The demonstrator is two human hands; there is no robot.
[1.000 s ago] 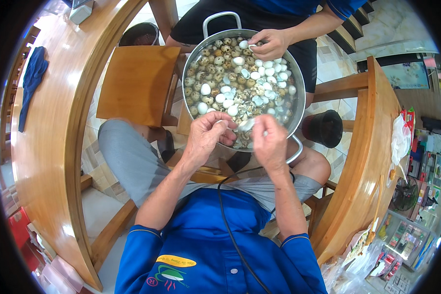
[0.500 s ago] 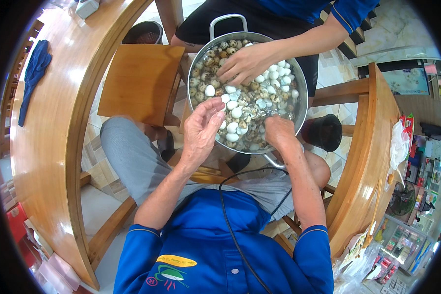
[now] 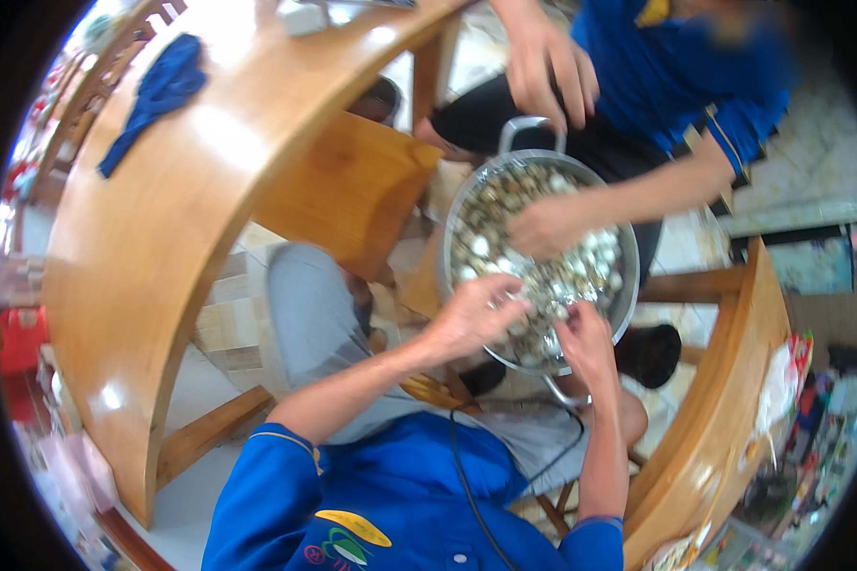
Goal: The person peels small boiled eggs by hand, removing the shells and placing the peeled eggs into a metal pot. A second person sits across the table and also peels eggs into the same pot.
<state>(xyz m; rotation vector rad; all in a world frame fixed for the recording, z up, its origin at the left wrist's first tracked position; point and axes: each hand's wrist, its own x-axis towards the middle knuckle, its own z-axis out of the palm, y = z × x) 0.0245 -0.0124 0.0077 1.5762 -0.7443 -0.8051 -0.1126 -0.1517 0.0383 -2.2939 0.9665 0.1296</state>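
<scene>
A large metal pot (image 3: 450,249) between my knees holds water and many small eggs. Speckled quail eggs (image 3: 505,195) fill its far left part, and peeled white eggs (image 3: 602,255) gather on the right. Over the near left rim, my left hand (image 3: 481,312) has its fingers and thumb curled toward each other; what lies between them is blurred. Close by, at the near right of the pot, my right hand (image 3: 588,338) pinches its fingertips together over the water. Whatever it holds is too small to make out.
Facing me, a person in blue reaches one hand (image 3: 543,226) into the pot; their other hand (image 3: 552,71) hangs above the pot's far handle (image 3: 533,124). A wooden stool (image 3: 343,190), a curved table (image 3: 152,276), a right-hand table (image 3: 705,428) and a black bucket (image 3: 649,354) surround the pot.
The view has shifted, so the pot appears farther right and lower. My right hand has come up out of the eggs, nearer my left. The other person's second hand has appeared above the pot.
</scene>
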